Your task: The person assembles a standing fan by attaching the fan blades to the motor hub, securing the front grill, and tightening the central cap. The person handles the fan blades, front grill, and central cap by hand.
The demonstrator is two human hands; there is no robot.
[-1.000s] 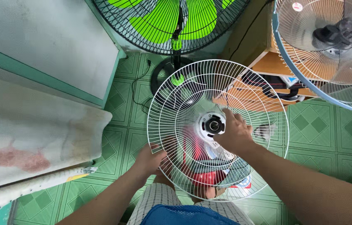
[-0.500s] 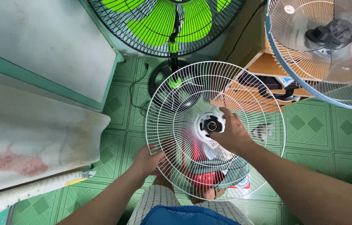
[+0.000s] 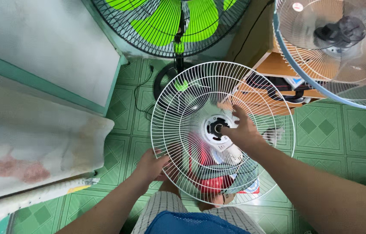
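the left hand grips the white fan guard at its rim; the right hand pinches the centre hub nut, seemingly mid-turn, needing steady twisting.

The round white wire fan guard has a white plastic hub ring around a black centre. Behind it stands a black-caged pedestal fan with bright green blades on a black round base. At upper right, a pale fan with a white grille, light blue rim and translucent blades shows a dark hub. The green floor tiles carry darker diamond patterns (framed in squares). A white cloth with a reddish stain lies left.
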